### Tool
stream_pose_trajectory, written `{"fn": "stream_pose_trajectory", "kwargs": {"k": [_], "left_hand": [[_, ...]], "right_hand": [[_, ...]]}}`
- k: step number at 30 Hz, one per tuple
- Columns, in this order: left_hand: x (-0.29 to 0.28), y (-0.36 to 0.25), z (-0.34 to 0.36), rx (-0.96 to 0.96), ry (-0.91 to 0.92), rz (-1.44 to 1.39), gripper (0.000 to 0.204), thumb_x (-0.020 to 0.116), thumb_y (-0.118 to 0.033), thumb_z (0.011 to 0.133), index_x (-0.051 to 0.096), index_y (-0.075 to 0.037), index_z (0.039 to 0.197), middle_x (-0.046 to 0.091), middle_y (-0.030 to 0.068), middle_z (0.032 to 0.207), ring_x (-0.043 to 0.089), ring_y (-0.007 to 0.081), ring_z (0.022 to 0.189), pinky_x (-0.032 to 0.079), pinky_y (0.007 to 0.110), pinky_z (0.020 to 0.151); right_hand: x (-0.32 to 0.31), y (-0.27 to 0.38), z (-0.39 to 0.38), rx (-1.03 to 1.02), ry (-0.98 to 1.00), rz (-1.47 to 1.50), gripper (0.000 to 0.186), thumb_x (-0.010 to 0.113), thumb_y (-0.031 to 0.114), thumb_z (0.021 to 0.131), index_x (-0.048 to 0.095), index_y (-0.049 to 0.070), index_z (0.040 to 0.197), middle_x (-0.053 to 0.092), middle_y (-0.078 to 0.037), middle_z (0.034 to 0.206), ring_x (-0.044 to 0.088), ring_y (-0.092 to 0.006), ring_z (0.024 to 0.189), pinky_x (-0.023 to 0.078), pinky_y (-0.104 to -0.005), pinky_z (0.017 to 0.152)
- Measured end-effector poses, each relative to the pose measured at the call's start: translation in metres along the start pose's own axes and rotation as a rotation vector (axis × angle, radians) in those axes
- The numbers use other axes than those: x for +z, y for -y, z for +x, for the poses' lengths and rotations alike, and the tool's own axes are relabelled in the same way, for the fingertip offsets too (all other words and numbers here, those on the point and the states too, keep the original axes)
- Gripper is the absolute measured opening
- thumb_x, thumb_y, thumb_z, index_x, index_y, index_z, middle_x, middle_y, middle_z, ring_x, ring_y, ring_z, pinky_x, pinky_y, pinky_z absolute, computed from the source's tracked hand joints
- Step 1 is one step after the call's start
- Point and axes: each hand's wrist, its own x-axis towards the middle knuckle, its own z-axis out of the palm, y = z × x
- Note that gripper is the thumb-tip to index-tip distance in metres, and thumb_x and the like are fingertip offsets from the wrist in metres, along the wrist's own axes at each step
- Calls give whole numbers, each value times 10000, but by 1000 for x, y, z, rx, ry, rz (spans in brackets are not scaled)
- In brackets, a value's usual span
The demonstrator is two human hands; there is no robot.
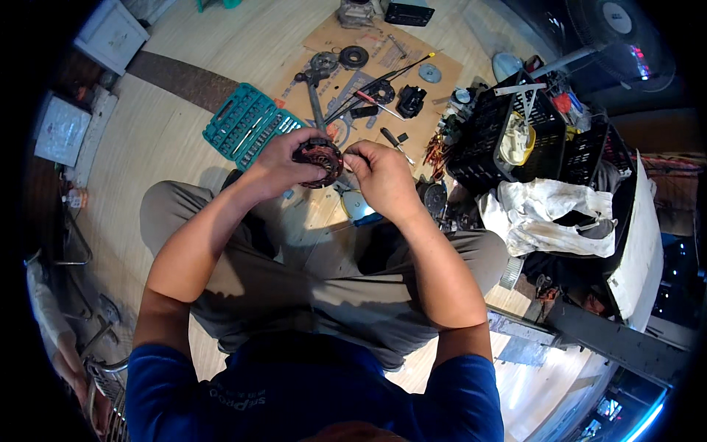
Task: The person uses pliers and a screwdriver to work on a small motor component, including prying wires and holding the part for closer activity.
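Observation:
A round motor stator with copper-coloured windings is held up in front of my knees. My left hand wraps round its left side, the thumb lying across the windings. At its right edge, my right hand is closed in a pinch, thumb and finger pressed together. Whatever lies between those fingertips is too small to make out. Just beyond the stator, a hammer lies on the cardboard with its head pointing away from me.
An open green socket set lies on the left. Cardboard carries a black ring, a black housing and a screwdriver. Black crates with white cloth stand right. A fan is at the far right.

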Motion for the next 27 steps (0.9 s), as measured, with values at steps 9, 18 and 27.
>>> {"fn": "stream_pose_trajectory", "kwargs": {"k": [9,18,27], "left_hand": [[0,-6,-1,47,110,-339,530,660,4,719,517,10,1230,644,104,1089,635,189,973,525,322,855],[-14,-6,1,130,-34,-688,539,563,-35,749,442,35,1270,611,141,1090,636,250,978,520,382,898],[-16,-2,4,153,-226,-579,440,597,57,760,494,40,1188,633,128,1055,646,221,958,522,345,873]], "right_hand": [[-4,-23,5,17,58,-134,125,632,131,865,662,18,911,638,-206,786,633,-372,746,495,-392,675],[-16,-12,-4,88,151,-70,107,628,110,857,672,38,922,630,-216,784,613,-394,767,486,-410,679],[-20,-17,-7,145,480,181,148,670,141,851,671,18,936,663,-162,789,613,-258,705,476,-340,688]]}}
